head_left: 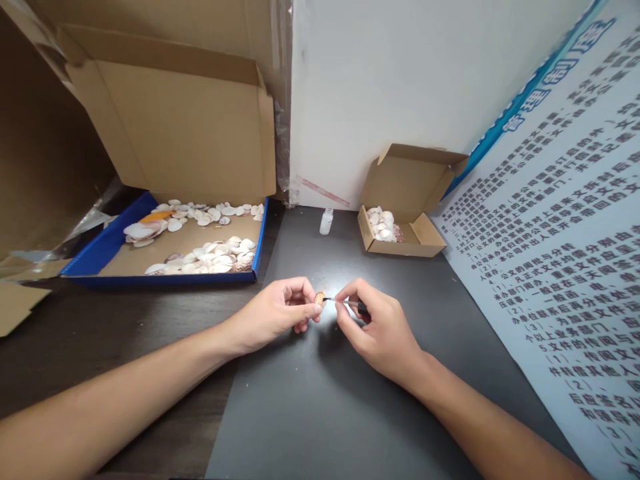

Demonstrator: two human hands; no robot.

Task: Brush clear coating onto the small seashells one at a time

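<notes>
Soft glare on dark tabletop (280,413)

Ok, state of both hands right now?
Left hand: closed, pinching a small orange-brown piece.
Right hand: closed around a thin dark-handled tool, its tip at that piece.

Smooth dark grey mat (300,400) with soft sheen, blue-edged open cardboard box (190,127), matt brown, small white plastic-looking bottle (326,223)

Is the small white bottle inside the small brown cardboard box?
No, the small white bottle stands on the dark grey mat, outside the small brown cardboard box.
</notes>
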